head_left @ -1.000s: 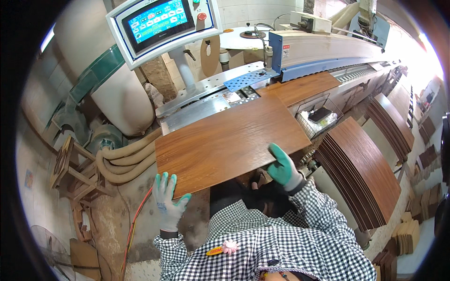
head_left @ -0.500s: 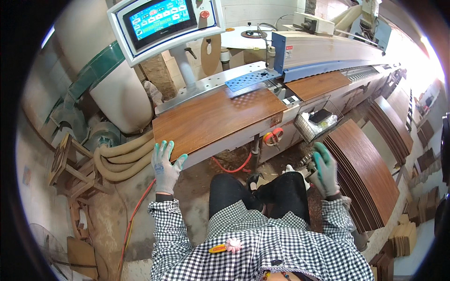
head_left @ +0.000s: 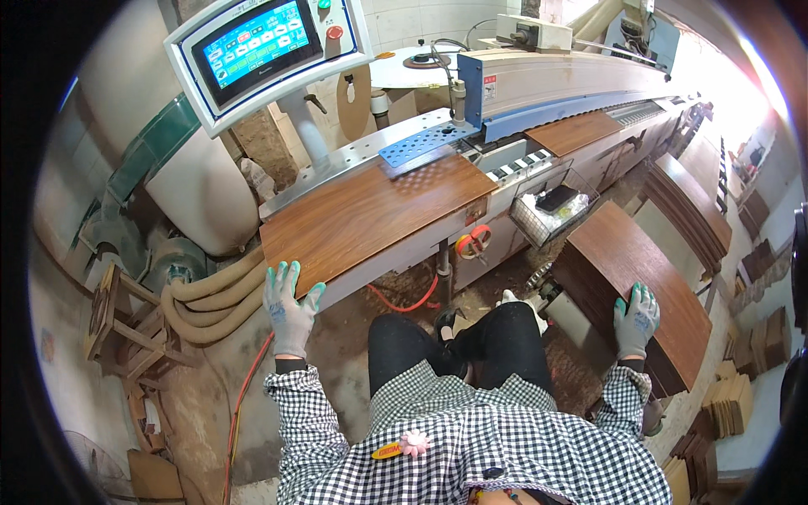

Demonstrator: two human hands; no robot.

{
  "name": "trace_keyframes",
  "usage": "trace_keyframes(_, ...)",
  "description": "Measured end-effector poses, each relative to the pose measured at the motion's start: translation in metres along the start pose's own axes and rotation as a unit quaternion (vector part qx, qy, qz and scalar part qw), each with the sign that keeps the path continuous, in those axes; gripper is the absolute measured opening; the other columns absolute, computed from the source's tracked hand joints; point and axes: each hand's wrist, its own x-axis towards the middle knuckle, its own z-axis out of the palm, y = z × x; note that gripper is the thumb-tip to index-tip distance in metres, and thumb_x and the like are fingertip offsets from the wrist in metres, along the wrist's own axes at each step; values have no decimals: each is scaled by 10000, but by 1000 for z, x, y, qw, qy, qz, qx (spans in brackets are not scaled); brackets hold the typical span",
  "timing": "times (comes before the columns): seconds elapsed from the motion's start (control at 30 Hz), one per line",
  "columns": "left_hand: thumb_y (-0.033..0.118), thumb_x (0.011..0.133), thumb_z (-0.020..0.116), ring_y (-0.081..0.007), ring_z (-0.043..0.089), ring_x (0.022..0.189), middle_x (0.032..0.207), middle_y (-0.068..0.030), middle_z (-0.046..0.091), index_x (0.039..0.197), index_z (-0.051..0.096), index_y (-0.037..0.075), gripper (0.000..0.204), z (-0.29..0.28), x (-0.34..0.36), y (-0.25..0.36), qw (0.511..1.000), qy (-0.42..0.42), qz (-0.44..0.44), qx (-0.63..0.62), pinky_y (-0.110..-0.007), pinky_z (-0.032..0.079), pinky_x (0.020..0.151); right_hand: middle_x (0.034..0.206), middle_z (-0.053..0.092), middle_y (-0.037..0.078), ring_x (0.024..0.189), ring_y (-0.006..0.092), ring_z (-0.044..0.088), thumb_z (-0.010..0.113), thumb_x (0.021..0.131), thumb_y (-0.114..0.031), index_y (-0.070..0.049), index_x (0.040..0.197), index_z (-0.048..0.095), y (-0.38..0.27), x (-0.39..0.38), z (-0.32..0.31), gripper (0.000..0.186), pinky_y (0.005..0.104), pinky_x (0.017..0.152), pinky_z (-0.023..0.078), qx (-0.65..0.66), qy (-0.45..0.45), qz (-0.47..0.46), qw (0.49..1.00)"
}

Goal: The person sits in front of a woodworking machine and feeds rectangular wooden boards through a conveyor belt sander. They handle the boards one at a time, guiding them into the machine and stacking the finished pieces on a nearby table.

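Here, the left hand (head_left: pixel 291 316), spread and ungripping, touches the brown board (head_left: pixel 370 215) at its seven-o'clock corner; the right hand (head_left: pixel 637 326), likewise, rests on stacked panels (head_left: pixel 623 252) toward six.

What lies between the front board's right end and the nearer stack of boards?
In the head view, the wire basket shows between the board and the stack.

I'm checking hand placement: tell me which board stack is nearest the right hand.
The front large brown stack, its edge under the right hand; the rear large one and the small pale stack lie farther off.
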Motion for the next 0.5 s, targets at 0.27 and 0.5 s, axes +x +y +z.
trace_keyframes(0.27, 523, 871, 711, -358, 317, 1446, 1489, -147, 483, 1409, 546, 116, 694, -1, 0, -1, 1000, -21, -19, 10, -491, 264, 1168, 1200, 674, 126, 1149, 329, 598, 645, 927, -147, -56, 1183, 667, -40, -48, -37, 273, 467, 1050, 418, 301, 101, -87, 944)
trace_keyframes(0.5, 507, 865, 722, -358, 327, 1439, 1487, -137, 486, 1398, 556, 134, 672, 2, 1, -3, 1000, -10, -9, 22, -501, 265, 1168, 1066, 723, 75, 908, 198, 671, 553, 1017, -430, -74, 1272, 619, -28, -69, 2, 444, 312, 785, 518, 854, -139, 281, 414)
